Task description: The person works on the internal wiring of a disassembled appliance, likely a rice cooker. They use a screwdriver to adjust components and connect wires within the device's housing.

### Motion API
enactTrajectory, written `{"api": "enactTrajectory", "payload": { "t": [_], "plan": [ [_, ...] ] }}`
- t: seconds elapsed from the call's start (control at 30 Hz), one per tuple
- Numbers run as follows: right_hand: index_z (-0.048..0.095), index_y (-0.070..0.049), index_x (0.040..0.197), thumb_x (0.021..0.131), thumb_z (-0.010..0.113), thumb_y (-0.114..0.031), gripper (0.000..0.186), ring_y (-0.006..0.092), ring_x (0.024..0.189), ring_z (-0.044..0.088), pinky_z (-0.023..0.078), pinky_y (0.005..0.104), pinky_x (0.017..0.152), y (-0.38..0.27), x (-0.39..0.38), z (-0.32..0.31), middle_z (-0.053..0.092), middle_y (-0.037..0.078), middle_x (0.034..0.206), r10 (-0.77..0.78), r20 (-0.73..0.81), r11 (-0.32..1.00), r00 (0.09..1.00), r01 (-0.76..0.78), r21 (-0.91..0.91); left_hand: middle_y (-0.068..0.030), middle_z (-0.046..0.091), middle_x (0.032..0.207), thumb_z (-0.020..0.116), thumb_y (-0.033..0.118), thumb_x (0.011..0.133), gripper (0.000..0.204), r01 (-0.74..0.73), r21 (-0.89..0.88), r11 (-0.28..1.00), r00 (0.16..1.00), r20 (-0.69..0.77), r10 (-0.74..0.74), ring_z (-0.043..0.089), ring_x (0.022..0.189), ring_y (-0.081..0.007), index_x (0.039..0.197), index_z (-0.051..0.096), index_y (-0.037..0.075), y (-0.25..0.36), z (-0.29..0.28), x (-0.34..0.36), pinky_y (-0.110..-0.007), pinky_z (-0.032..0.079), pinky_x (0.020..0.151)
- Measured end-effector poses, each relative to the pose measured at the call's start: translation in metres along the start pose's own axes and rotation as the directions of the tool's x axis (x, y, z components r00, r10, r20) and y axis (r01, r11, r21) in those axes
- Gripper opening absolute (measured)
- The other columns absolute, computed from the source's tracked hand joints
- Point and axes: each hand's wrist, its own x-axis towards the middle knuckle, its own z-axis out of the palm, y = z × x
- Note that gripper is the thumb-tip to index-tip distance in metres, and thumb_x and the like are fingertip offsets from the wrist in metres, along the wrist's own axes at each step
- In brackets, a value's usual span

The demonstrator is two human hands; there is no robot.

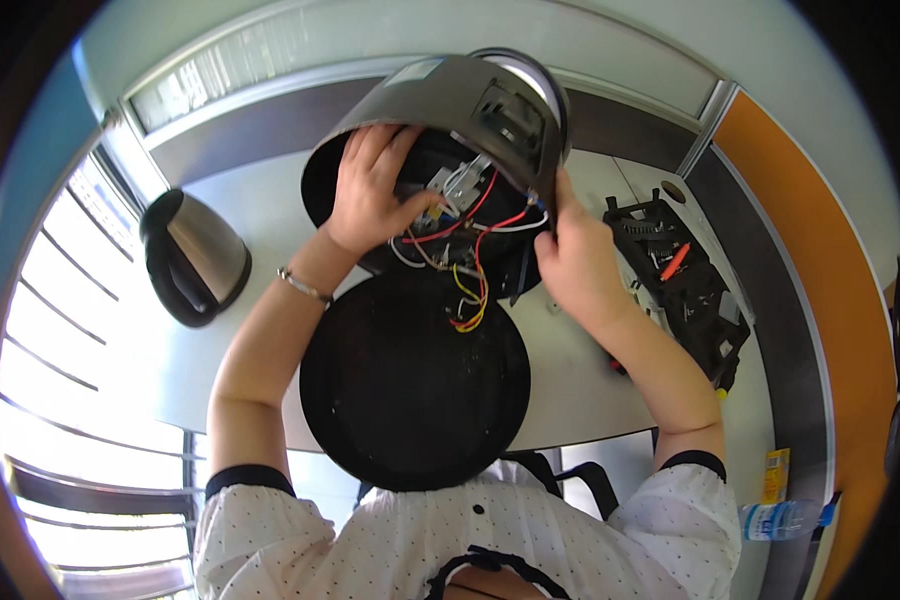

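Note:
A dark cylindrical appliance housing (425,95), much like a rice cooker's, lies tilted on the table with its open end toward me. Red, white and yellow wires (482,265) run from the metal parts (456,188) inside it down to a round black base (415,385) in front. My left hand (370,190) reaches into the opening, fingers laid along the inner wall and thumb stretched out near the wiring. With my right hand (575,250) I grip the housing's right edge; some of those fingers are hidden behind it.
To the left stands a steel kettle (195,255) with a black handle. An open black tool case (685,290) with an orange-handled tool (676,262) lies on the right. A water bottle (782,521) and a yellow box (776,475) are at the lower right. Low partitions border the table (270,200).

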Motion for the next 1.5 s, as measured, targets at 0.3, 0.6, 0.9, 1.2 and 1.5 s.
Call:
{"api": "enactTrajectory", "payload": {
  "t": [0.3, 0.6, 0.9, 1.2, 1.5],
  "plan": [
    [0.045, 0.011, 0.123, 0.071, 0.072, -0.019, 0.066, 0.0366, 0.094, 0.06, 0.051, 0.0407, 0.08, -0.011, 0.007, -0.04, 0.057, 0.023, 0.113, -0.149, 0.015, 0.989, 0.989, 0.149, -0.012, -0.019, 0.054, 0.12, 0.082, 0.032, 0.055, 0.076, 0.017, 0.001, 1.0, 0.999, 0.038, -0.017, 0.051, 0.11, -0.0404, 0.118, 0.056, -0.002, 0.0, -0.003, 0.003, -0.047, 0.041, 0.096],
    [0.054, 0.005, 0.104, 0.069, 0.079, -0.034, 0.058, 0.035, 0.084, 0.055, 0.045, 0.0424, 0.075, -0.019, 0.054, -0.025, 0.058, 0.017, 0.094, -0.39, -0.345, 0.914, 0.854, 0.404, -0.036, -0.0185, 0.054, 0.119, 0.082, 0.035, 0.055, 0.078, -0.014, -0.015, 1.0, 1.0, -0.005, 0.014, 0.051, 0.112, -0.0398, 0.119, 0.056, -0.001, -0.004, -0.002, 0.003, -0.048, 0.041, 0.096],
    [0.056, 0.006, 0.108, 0.057, 0.086, -0.032, 0.07, 0.0363, 0.105, 0.053, 0.045, 0.0422, 0.09, -0.021, 0.081, -0.031, 0.057, 0.021, 0.108, -0.187, 0.048, 0.978, 0.981, 0.182, 0.097, -0.0163, 0.054, 0.119, 0.081, 0.032, 0.057, 0.076, -0.015, -0.048, 0.999, 0.999, -0.037, 0.013, 0.051, 0.111, -0.0369, 0.122, 0.056, 0.0, 0.002, -0.001, 0.005, -0.046, 0.04, 0.097],
    [0.055, 0.003, 0.107, 0.064, 0.083, -0.023, 0.058, 0.0346, 0.1, 0.052, 0.044, 0.0418, 0.087, -0.032, 0.066, -0.037, 0.055, 0.017, 0.105, -0.269, 0.029, 0.955, 0.963, 0.271, -0.123, -0.0133, 0.053, 0.122, 0.082, 0.033, 0.054, 0.081, 0.009, -0.059, 0.998, 0.996, -0.087, -0.014, 0.049, 0.115, -0.0353, 0.124, 0.054, 0.004, 0.002, 0.007, 0.003, -0.045, 0.04, 0.098],
    [0.056, 0.004, 0.099, 0.065, 0.073, -0.014, 0.042, 0.0332, 0.088, 0.062, 0.05, 0.0399, 0.078, -0.049, 0.079, -0.033, 0.065, 0.019, 0.091, -0.075, 0.081, 0.976, 0.994, 0.089, -0.2, -0.014, 0.051, 0.127, 0.082, 0.03, 0.053, 0.084, 0.011, -0.057, 0.998, 0.997, -0.072, -0.015, 0.046, 0.119, -0.0345, 0.127, 0.053, 0.004, 0.003, 0.005, 0.0, -0.045, 0.036, 0.104]
  ]
}}
